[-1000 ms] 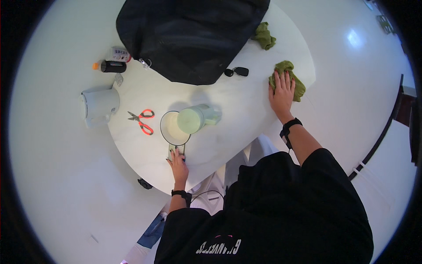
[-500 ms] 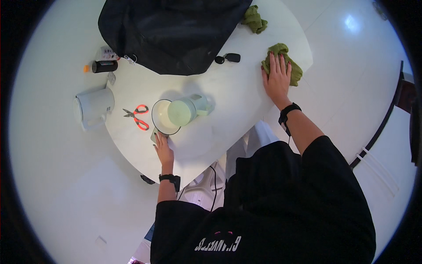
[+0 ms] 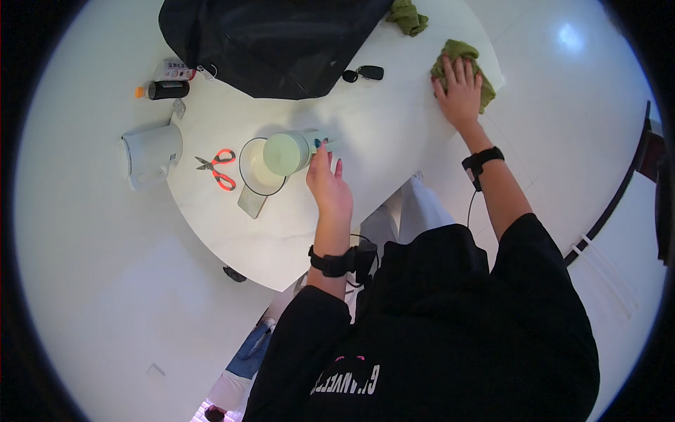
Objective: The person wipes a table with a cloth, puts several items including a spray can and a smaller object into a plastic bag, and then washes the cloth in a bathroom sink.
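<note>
A pale green mug [image 3: 284, 154] stands partly over the rim of a white, dark-rimmed bowl [image 3: 252, 167], and I cannot tell whether it rests in the bowl or beside it. My left hand [image 3: 330, 184] is at the mug's handle, its thumb and fingertips closed about it; the lower fingers stand a little apart. At the table's right edge my right hand [image 3: 461, 93] lies flat with fingers spread on a crumpled green cloth [image 3: 458, 50].
On the white table [image 3: 373, 141] are orange-handled scissors [image 3: 223, 169], a grey flat slab [image 3: 252, 202], a key fob [image 3: 370, 72], a second green cloth [image 3: 408, 19] and a large black bag [image 3: 260, 49]. At the left are a white kettle [image 3: 151, 156] and a dark bottle [image 3: 169, 90].
My left hand has left the grey slab by the bowl and moved right to the mug's handle. My right hand and its cloth have shifted a little farther away. The whole view has shifted slightly.
</note>
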A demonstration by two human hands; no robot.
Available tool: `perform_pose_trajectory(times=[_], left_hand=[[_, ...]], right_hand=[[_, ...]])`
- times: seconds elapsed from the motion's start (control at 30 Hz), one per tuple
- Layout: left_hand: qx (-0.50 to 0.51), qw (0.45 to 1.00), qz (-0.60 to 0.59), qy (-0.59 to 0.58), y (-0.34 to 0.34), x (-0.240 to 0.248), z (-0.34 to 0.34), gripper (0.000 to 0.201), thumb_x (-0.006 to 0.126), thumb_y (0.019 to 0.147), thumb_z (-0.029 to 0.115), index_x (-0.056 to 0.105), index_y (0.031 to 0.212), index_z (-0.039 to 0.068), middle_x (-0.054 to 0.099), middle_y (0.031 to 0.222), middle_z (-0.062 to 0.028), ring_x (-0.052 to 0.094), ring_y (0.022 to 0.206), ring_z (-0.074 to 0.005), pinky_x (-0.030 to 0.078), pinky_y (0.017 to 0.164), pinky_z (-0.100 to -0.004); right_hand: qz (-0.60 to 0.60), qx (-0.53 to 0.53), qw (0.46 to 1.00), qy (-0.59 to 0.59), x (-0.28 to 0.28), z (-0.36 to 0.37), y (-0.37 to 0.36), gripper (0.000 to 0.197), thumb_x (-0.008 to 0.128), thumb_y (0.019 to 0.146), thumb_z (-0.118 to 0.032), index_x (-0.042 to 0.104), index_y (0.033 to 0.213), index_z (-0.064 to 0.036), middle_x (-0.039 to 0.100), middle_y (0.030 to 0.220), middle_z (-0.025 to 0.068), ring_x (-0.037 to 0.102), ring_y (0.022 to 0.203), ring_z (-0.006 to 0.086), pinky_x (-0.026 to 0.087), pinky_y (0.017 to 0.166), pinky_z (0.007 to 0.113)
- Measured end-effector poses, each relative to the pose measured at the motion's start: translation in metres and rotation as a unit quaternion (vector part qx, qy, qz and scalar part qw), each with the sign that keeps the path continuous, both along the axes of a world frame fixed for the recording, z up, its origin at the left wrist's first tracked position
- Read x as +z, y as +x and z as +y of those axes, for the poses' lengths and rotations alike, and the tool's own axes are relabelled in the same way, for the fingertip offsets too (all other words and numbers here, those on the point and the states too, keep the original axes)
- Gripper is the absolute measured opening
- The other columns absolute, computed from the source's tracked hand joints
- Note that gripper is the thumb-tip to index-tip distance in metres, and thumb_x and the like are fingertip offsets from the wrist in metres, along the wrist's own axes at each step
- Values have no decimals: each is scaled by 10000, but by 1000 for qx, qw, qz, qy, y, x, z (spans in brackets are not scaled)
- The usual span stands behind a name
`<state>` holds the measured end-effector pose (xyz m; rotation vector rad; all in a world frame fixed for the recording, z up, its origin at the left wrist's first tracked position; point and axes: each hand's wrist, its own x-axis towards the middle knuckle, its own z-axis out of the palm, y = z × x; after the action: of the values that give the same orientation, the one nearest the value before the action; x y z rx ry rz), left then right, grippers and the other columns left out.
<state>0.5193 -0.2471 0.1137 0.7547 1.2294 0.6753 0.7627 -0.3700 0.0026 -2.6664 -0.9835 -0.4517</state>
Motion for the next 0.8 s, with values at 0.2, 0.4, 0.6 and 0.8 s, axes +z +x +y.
perform_pose_trajectory(times=[0.2, 0.4, 0.6, 0.8], left_hand=[[24, 999, -26, -35, -27, -14, -12, 214, 484, 885, 218, 515, 1060, 98, 525, 1088, 0, 426, 1028, -88, 274, 899, -319], [-5, 998, 32, 48, -123, -24, -30, 231, 429, 912, 179, 475, 1104, 60, 526, 1071, -34, 462, 1017, -116, 322, 905, -304], [6, 998, 43, 48, -226, -30, -48, 235, 433, 909, 106, 470, 1121, 12, 529, 1047, -69, 484, 1020, -146, 370, 930, -337], [12, 995, 40, 86, -310, -27, -36, 207, 450, 907, 101, 486, 1083, -1, 534, 1046, -79, 502, 1007, -153, 382, 930, -317]], right_hand=[[246, 358, 901, 3, 15, -11, -156, 502, 572, 743, -313, 465, 1193, -120, 444, 1236, 100, 369, 1191, 279, 239, 989, 470], [270, 510, 815, -59, 13, -12, -162, 529, 513, 797, -355, 402, 1266, -137, 390, 1304, 92, 314, 1245, 230, 211, 1032, 436], [113, 295, 942, -112, 17, 25, -84, 521, 411, 871, -328, 288, 1346, -153, 314, 1373, 67, 247, 1286, 223, 167, 1053, 431], [144, 279, 945, -96, 13, 84, -187, 529, 432, 855, -336, 327, 1322, -111, 338, 1356, 71, 245, 1281, 226, 156, 1050, 446]])
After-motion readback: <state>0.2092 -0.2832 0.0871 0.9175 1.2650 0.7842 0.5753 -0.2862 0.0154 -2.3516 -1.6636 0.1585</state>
